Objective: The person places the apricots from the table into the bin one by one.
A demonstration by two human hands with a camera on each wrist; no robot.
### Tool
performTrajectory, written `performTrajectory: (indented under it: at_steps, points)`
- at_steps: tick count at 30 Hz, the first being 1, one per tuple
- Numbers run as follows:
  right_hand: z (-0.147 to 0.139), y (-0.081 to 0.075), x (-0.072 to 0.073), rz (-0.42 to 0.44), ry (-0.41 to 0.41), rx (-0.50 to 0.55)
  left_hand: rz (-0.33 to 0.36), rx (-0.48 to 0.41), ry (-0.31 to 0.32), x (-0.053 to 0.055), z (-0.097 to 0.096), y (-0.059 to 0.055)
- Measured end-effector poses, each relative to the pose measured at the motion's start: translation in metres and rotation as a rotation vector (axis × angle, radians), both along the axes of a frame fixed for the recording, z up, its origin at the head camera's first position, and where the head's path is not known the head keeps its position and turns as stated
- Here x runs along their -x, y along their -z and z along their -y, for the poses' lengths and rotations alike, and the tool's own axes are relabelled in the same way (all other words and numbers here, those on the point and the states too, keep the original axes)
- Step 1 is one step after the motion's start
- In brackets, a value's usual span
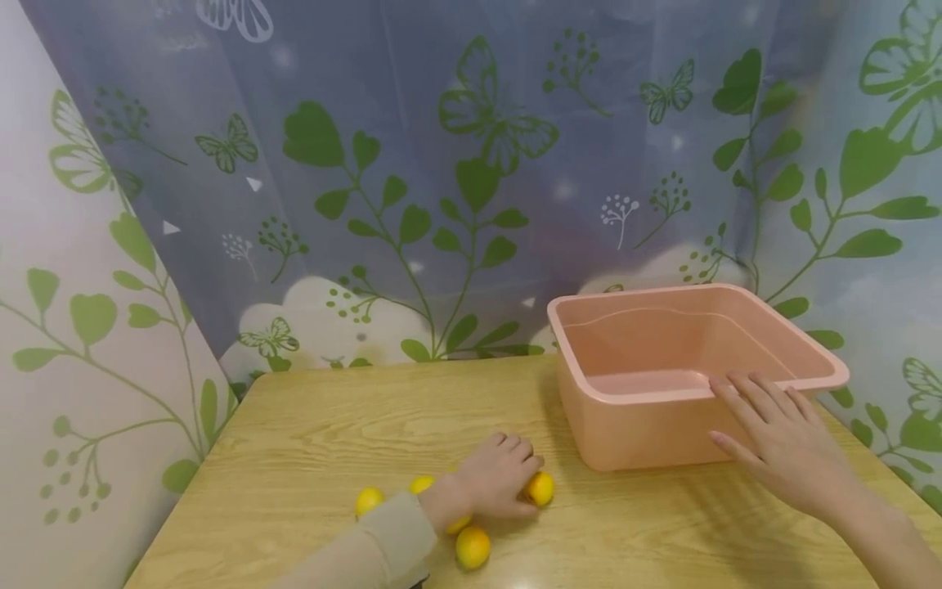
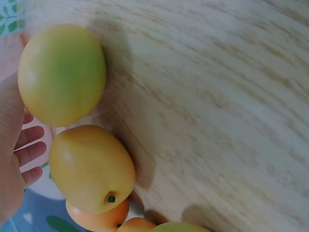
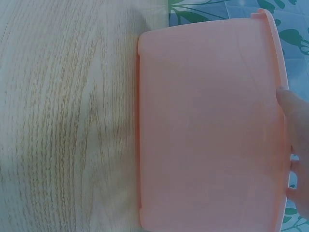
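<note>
Fruit (image 1: 473,546): five yellow pieces in the lower middle of the head frame, one right of the left hand (image 1: 495,478), the others around and partly under its wrist.
Left-hand state: back upward, fingers apart and loosely bent; the rightmost fruit (image 1: 542,489) lies just beside thumb and fingers, though whether they touch it I cannot tell.
Basin (image 1: 648,433): pink, upright, right of centre, its inside open to view.
Right hand (image 1: 791,450): fingers spread over the basin's near rim towards the right of the frame, thumb lower, along the outer side.
Edges: the worktop (image 1: 309,425) ends at the back against a patterned curtain (image 1: 412,180); its left edge slants down to the lower left, and the basin stands near its right edge.
Room: wood spreads left of the fruit; a narrower strip separates the rightmost fruit from the basin.
</note>
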State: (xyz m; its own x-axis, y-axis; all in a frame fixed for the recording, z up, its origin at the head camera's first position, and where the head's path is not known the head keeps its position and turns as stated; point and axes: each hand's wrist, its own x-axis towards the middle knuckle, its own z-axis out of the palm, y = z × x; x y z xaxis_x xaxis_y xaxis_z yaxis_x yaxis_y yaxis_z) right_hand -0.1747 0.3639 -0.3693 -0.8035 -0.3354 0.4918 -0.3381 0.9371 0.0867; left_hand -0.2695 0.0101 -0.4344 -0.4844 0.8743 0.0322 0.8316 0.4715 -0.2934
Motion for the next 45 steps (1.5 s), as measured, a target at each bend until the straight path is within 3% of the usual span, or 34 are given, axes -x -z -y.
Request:
performTrajectory:
  at_steps: [4,14,24,34,45]
  points:
    - [0.0,0.002,-0.002,0.011,0.002,0.002,0.01,0.001,0.013,-0.002,0.001,0.004]
    - [0.0,0.004,-0.002,0.013,-0.002,0.013,-0.052,-0.003,0.037,-0.001,0.001,0.006]
    - [0.001,0.004,-0.002,0.015,0.002,0.023,0.008,-0.003,0.05,0.001,0.001,0.005]
    - [-0.001,0.004,-0.001,0.008,-0.002,0.024,0.022,-0.016,0.04,0.004,0.001,0.005]
    - [0.0,0.003,0.001,-0.029,-0.012,0.016,-0.034,-0.099,0.019,0.009,0.008,-0.013]
